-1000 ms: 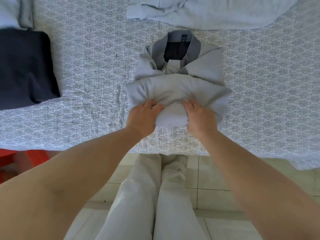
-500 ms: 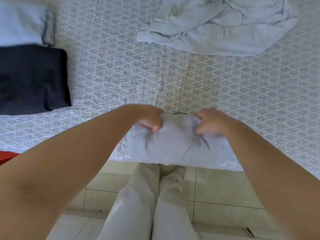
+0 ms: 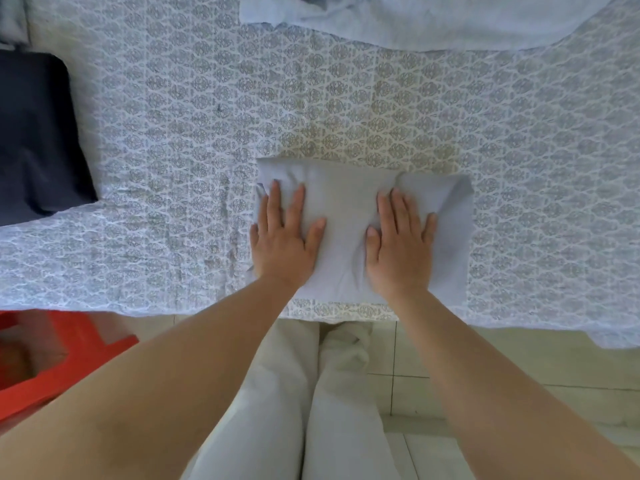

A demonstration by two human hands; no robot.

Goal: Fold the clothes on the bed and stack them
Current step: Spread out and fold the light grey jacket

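Folded grey shirt [image 3: 349, 216] lies at bed [image 3: 381, 109] edge, 6 o'clock; left hand [image 3: 282, 242] and right hand [image 3: 400, 251] flat on it, fingers spread, gripping nothing, likely pressing creases; dark stack [image 3: 34, 133] at 9 o'clock; unfolded garment [image 3: 433, 22] at 12.

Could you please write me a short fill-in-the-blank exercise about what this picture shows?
1. Both hands, the left hand and the right hand, lie ____ on the folded grey garment.
2. The dark folded garment lies to the person's ____.
3. An unfolded pale blue garment lies at the ____ edge of the bed.
4. The object on the floor at the lower left is coloured ____.

Missing words: flat; left; far; red
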